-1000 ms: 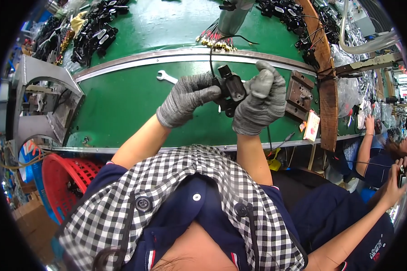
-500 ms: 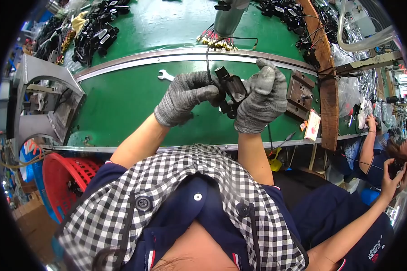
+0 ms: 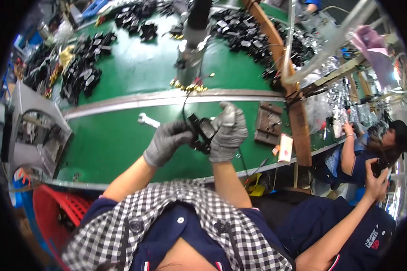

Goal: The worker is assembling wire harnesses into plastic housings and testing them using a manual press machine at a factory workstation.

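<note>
Over the near strip of the green bench, both my grey-gloved hands hold a black plastic housing (image 3: 206, 128) in front of my chest. My left hand (image 3: 167, 143) is closed around its left side, where a thin black cable (image 3: 184, 107) arcs up and away. My right hand (image 3: 229, 133) has its fingers curled against the right side; what its fingertips pinch is hidden. Left of the hands lies an open-ended wrench (image 3: 149, 120). A brown metal block (image 3: 268, 124) and a small white-and-red box (image 3: 285, 148) lie to the right.
Heaps of black parts (image 3: 242, 34) cover the far bench around a metal post (image 3: 193, 49) and gold-tipped wires (image 3: 190, 86). A wooden beam (image 3: 298, 131) bounds the right, a grey metal stand (image 3: 36, 149) the left. Below sits a red basket (image 3: 54, 210). Co-workers sit at right.
The view has tilted up, showing more of the far bench and its heaps. Both hands still hold the housing, now lower and further left in the picture.
</note>
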The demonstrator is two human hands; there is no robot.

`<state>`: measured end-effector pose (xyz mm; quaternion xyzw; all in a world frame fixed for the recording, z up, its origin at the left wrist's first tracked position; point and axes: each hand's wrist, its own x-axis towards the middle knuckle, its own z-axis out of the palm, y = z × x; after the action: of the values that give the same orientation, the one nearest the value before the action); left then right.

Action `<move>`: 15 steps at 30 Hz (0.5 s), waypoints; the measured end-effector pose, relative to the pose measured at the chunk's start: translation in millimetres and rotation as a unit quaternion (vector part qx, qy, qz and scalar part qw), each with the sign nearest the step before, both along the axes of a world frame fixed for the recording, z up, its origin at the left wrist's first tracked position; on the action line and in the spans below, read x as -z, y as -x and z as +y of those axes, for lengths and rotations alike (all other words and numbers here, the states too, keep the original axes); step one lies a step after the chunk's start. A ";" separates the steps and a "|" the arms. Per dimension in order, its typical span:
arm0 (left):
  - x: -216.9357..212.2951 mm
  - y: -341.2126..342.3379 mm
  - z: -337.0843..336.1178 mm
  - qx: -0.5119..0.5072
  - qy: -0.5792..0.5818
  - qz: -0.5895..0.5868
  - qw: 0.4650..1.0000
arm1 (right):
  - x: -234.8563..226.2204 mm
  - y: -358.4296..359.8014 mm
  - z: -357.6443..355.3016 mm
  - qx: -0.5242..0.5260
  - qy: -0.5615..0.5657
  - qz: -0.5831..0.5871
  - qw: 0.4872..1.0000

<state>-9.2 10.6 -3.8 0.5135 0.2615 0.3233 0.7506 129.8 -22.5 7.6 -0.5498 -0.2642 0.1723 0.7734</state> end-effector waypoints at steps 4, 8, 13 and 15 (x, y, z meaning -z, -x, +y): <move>-9.6 0.9 -3.0 -0.006 -0.018 0.037 0.999 | -1.9 4.4 -9.4 0.017 0.018 -0.128 0.991; -16.8 1.5 -4.7 -0.028 -0.039 0.064 0.997 | -19.5 4.4 -8.9 0.055 -0.033 -0.335 0.940; -4.6 -1.2 -6.0 -0.001 0.007 -0.039 0.999 | -16.1 4.5 -7.7 -0.016 0.023 -0.081 0.996; 4.4 -3.1 -5.2 0.004 0.019 -0.067 0.998 | -13.1 4.4 -8.4 0.003 0.029 -0.117 0.993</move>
<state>-6.1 5.4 -8.1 0.4772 0.2147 0.3489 0.7775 125.4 -31.0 20.7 -0.5893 -0.3464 0.1123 0.7212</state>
